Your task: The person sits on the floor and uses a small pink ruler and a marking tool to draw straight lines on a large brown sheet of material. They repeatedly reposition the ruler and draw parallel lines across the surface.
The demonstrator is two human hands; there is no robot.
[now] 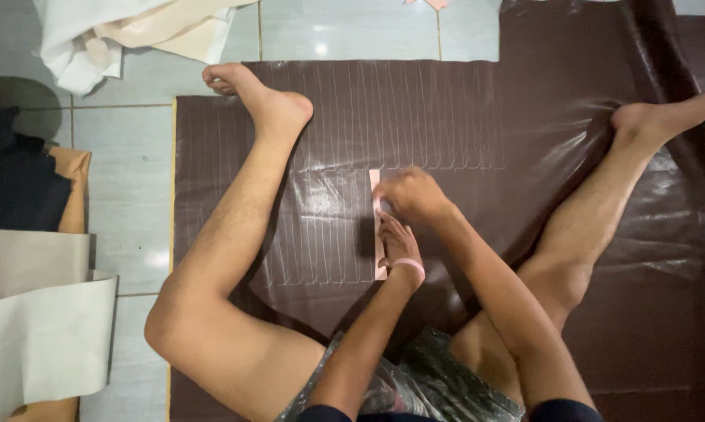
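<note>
1. The left hand (pixel 398 244) is lying flat and open on a long thin pink strip (pixel 377 227), pressing it down.
2. The right hand (pixel 409 194) is curled shut, pinching near the strip's top.
3. The strip is lying on a big shiny dark brown sheet (pixel 446 109) with chalk lines.

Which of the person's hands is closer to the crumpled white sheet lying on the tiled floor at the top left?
Left. The left hand rests on the pink strip, slightly nearer the crumpled white sheet; the right hand sits just beyond, farther right.
</note>
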